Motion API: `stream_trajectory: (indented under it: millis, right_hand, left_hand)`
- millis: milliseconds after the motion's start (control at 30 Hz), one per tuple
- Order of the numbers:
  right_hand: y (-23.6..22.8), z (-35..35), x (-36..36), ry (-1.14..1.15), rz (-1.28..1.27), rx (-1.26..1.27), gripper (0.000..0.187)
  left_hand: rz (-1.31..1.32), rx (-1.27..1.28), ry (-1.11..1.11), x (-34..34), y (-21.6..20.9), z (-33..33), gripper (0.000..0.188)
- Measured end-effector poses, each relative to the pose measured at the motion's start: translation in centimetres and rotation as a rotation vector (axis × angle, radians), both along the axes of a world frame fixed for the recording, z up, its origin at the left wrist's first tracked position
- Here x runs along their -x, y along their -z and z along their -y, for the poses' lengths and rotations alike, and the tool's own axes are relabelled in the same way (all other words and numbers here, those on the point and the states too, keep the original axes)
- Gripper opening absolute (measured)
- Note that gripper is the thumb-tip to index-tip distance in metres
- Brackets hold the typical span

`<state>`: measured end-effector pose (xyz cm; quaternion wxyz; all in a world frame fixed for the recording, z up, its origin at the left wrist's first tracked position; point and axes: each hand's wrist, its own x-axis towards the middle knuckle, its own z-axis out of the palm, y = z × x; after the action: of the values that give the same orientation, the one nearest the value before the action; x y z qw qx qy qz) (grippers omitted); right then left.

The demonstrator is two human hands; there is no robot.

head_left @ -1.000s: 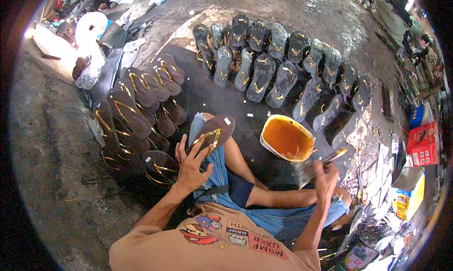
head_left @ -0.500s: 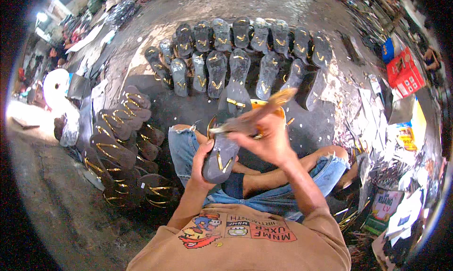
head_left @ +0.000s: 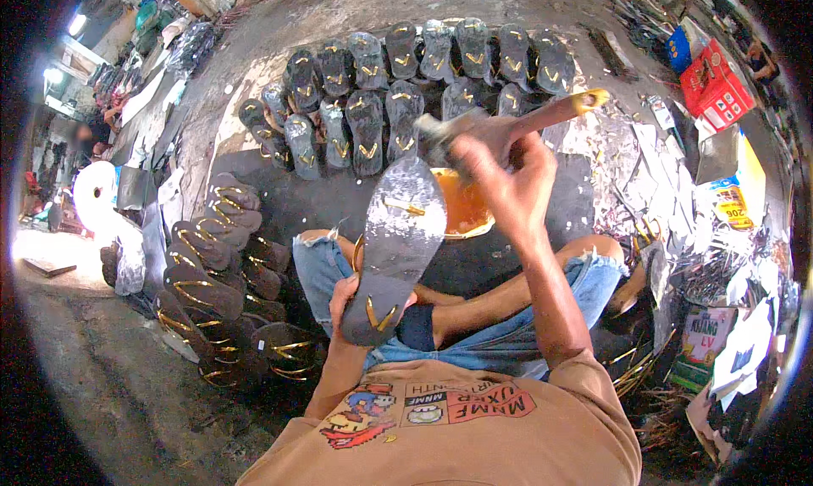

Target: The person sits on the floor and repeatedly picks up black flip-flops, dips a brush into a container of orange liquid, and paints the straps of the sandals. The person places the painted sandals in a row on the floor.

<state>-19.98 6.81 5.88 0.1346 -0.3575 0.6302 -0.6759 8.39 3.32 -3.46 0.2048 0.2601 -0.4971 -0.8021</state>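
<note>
My left hand (head_left: 345,304) grips a dark sandal (head_left: 394,253) by its lower end. Its underside faces up, with gold strap ends lying on it, and a wet sheen covers the upper part. Above the sandal's far end my right hand (head_left: 521,181) is closed round a brush (head_left: 500,135). The brush's pale-tipped handle points right, and its bristle end, blurred by motion, points left. Just right of the sandal stands a bowl (head_left: 461,202) of orange-brown liquid, partly hidden by the sandal and my right hand.
Rows of dark soles (head_left: 366,118) with gold strap ends lie beyond the bowl. Piled sandals (head_left: 203,283) with gold straps are at my left. To the right are a red box (head_left: 716,80), a tin (head_left: 701,346) and scattered scraps.
My right hand and the brush have lifted off the sandal and moved up and right. The sandal's underside now shows more fully, with more wet sheen.
</note>
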Motion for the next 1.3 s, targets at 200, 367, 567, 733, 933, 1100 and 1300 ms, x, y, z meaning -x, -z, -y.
stream_trajectory:
  millis: [200,367,567,733,933,1100,1300]
  right_hand:
    - [0.4,1.2,2.7,0.116,-0.199,-0.072,0.034]
    - [0.6,-3.2,-3.0,-0.136,-0.165,-0.179,0.017]
    - [2.7,-5.6,-8.1,-0.303,-0.433,0.042,0.02]
    - [2.9,-2.4,-7.2,-0.147,-0.233,-0.177,0.025]
    - [2.0,-4.2,-8.4,-0.169,0.189,-0.126,0.022]
    - [3.2,-5.4,-8.9,-0.123,-0.11,-0.052,0.019]
    - [4.8,-6.0,-9.4,-0.174,-0.253,0.145,0.024]
  left_hand:
    - [-0.407,-0.628,0.122,-0.1,1.0,1.6,0.071]
    - [-0.388,-0.623,-0.193,3.6,-0.6,1.4,0.063]
    - [-0.148,-0.654,-0.387,7.1,-1.9,2.9,0.041]
    - [-0.214,-0.599,-0.383,8.3,-1.8,2.8,0.044]
    - [-0.282,-0.607,-0.433,9.5,-3.1,3.5,0.047]
    - [-0.018,0.019,-0.366,9.1,-1.8,3.7,0.045]
    - [-0.332,-0.313,-0.289,9.0,-1.4,3.3,0.043]
